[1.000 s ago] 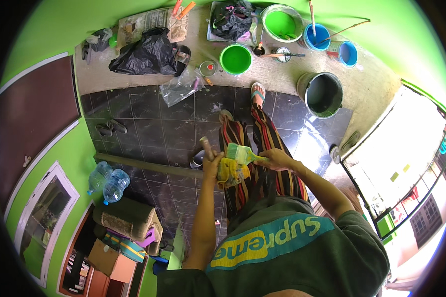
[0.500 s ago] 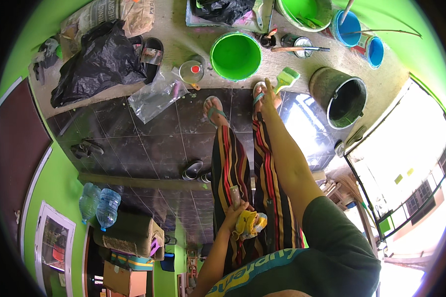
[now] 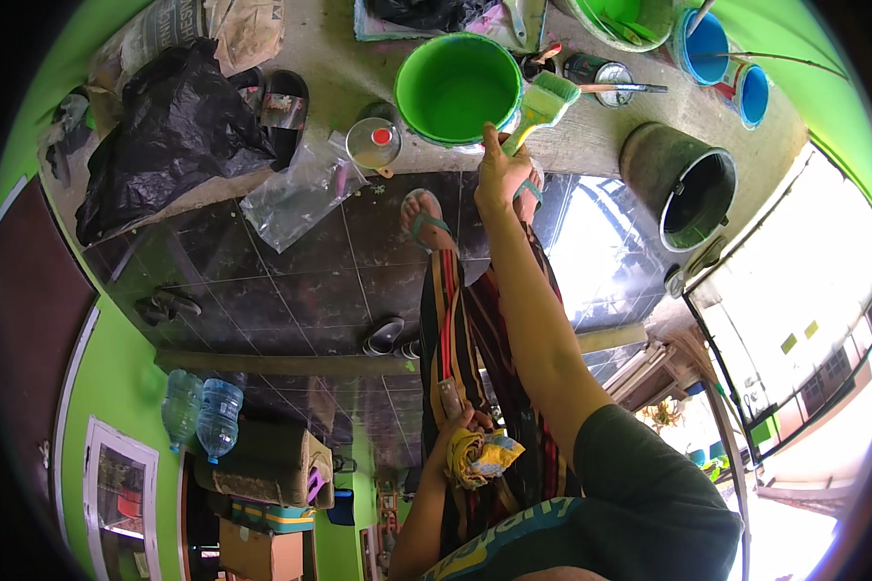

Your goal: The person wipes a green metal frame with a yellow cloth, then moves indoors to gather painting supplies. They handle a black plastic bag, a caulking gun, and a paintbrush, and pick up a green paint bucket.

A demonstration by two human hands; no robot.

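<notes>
My right hand [image 3: 502,174] is closed on a paintbrush [image 3: 546,101], whose bristles are coated in light green and point up and to the right. Its fingertips touch the near rim of a bright green bucket [image 3: 426,73]. The bucket looks green inside, and I cannot tell how much paint it holds. Down by my lap, my left hand [image 3: 458,431] clutches a crumpled yellow patterned cloth [image 3: 480,458]. A flat greyish-tan piece [image 3: 450,397] sticks up from the same hand; its lower part is hidden.
Right of my feet stands a dark bucket [image 3: 654,169]. Beyond are an open can [image 3: 610,79] with a brush across it, a green-stained pail [image 3: 625,24] and a blue-lined pail [image 3: 702,48]. At left lie a black plastic bag [image 3: 170,136], a clear bag [image 3: 300,198] and sandals [image 3: 283,111].
My right hand with the paintbrush has moved left to the green bucket's rim. The bucket now appears larger and shifted away from my feet. My left hand still holds the cloth.
</notes>
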